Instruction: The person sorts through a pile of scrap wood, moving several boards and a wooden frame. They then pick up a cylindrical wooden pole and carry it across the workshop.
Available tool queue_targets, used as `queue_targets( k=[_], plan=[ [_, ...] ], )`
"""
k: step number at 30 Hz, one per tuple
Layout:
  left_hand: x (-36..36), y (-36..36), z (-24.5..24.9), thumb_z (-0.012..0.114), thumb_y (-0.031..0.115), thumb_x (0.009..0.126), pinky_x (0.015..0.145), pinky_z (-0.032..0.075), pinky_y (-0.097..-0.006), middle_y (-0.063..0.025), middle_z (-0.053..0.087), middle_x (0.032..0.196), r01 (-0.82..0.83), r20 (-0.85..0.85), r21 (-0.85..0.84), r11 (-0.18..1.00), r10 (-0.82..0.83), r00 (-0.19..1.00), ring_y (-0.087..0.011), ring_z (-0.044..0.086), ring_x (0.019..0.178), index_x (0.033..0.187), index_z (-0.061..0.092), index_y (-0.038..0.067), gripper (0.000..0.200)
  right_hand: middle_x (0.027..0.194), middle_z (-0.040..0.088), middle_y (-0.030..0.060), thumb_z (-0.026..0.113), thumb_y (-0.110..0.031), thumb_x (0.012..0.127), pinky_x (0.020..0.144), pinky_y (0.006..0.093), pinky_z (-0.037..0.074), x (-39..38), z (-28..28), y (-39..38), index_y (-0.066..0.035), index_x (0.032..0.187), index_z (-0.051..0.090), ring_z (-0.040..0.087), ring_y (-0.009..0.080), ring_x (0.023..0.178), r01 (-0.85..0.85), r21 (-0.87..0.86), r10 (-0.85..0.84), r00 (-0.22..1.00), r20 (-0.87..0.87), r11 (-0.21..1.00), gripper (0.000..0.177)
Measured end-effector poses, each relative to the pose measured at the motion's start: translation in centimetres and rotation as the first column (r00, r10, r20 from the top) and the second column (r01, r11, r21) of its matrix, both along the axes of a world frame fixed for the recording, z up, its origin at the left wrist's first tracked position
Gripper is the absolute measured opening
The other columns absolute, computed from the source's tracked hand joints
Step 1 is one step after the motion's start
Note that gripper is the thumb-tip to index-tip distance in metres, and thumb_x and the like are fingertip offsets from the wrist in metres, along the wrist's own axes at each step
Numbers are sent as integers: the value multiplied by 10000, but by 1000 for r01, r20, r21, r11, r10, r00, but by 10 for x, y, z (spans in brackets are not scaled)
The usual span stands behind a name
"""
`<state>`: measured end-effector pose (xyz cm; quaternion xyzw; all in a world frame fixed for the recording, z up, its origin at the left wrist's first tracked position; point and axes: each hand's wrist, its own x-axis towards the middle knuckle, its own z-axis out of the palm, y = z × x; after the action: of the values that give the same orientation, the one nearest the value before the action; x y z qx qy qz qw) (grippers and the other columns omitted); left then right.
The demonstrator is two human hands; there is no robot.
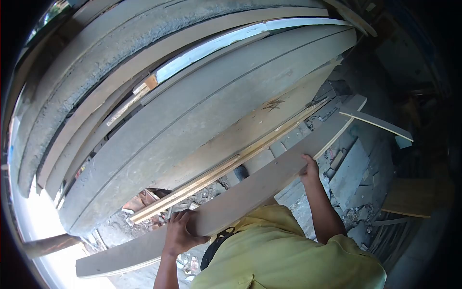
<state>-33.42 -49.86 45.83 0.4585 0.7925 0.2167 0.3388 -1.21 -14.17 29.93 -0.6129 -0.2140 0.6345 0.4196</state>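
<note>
Gripping one plank (260, 185), our left hand (180, 233) and right hand (309, 169) close fingers round it, right fingertips hidden behind.

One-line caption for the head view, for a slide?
Left hand and right hand grip a long board beside a stack of weathered planks.
</note>
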Motion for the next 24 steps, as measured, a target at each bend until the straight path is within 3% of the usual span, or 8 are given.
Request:
queue_targets(
  k=[4, 9, 11, 15, 18, 21, 23, 24],
  plan=[
    [-16, -8, -87, 858, 370, 488, 994, 424, -387, -126, 634, 1121, 60, 177, -179, 982, -28, 984, -315, 562, 1086, 1146, 613, 79, 759, 990, 599, 85, 675, -52, 703, 766, 422, 525, -1, -90, -16, -54, 1028, 601, 604, 272, 910, 26, -97, -27, 1000, -10, 995, 333],
    [-21, -16, -204, 733, 484, 691, 992, 422, -391, -114, 608, 1199, 225, 298, -242, 944, -148, 943, -295, 557, 1139, 1227, 575, 93, 682, 984, 587, 111, 673, -16, 670, 730, 466, 542, -8, -183, -8, -3, 1032, 581, 607, 292, 874, 81, -103, -73, 994, 76, 991, 373],
    [-13, -21, -253, 740, 520, 671, 1020, 269, -652, -24, 598, 1244, 88, 213, -269, 959, -30, 977, -292, 514, 1193, 1201, 604, 164, 653, 944, 597, 104, 671, 6, 663, 807, 432, 513, -21, -205, -1, -20, 941, 613, 602, 279, 886, 152, -187, -141, 987, 72, 970, 285],
    [20, -3, -345, 699, 457, 777, 1064, 233, -616, -51, 565, 1298, -97, 43, -278, 956, 113, 993, -311, 448, 1265, 1197, 602, 160, 523, 995, 589, 127, 706, 6, 631, 824, 441, 520, -3, -364, 44, 17, 1084, 536, 600, 273, 896, 281, -131, -218, 907, 361, 951, 484],
    [47, 26, -386, 685, 384, 811, 1081, 257, -547, -98, 501, 1361, -125, -202, -284, 951, 68, 977, -362, 370, 1307, 1263, 552, 125, 537, 1048, 569, 154, 751, -29, 609, 854, 428, 520, 37, -492, 69, 32, 1218, 374, 600, 268, 910, 212, -126, -92, 785, 613, 969, 719],
    [75, 18, -415, 692, 297, 823, 1075, 290, -492, -164, 531, 1307, -243, -207, -216, 946, 199, 958, -381, 397, 1273, 1253, 544, 54, 515, 1246, 541, 210, 526, -496, 861, 972, 571, 364, 44, -584, 122, 27, 1317, 390, 490, 330, 1222, -187, -539, 570, 239, 786, 821, 707],
    [95, -7, -417, 677, 329, 825, 1081, 260, -520, -175, 532, 1301, -255, -151, -278, 926, 219, 964, -379, 383, 1292, 1236, 547, 34, 522, 1287, 531, 204, 482, -513, 884, 1011, 588, 308, 57, -649, 139, 5, 1297, 467, 453, 330, 1271, -253, -673, 686, -47, 726, 695, 662],
    [105, -27, -420, 683, 322, 820, 1064, 281, -524, -181, 537, 1290, -271, -148, -322, 907, 234, 961, -388, 410, 1263, 1219, 557, 39, 506, 1308, 524, 191, 435, -505, 902, 1022, 598, 274, 45, -621, 151, -21, 1246, 532, 437, 326, 1285, -231, -688, 703, -26, 711, 688, 602]
  ],
)
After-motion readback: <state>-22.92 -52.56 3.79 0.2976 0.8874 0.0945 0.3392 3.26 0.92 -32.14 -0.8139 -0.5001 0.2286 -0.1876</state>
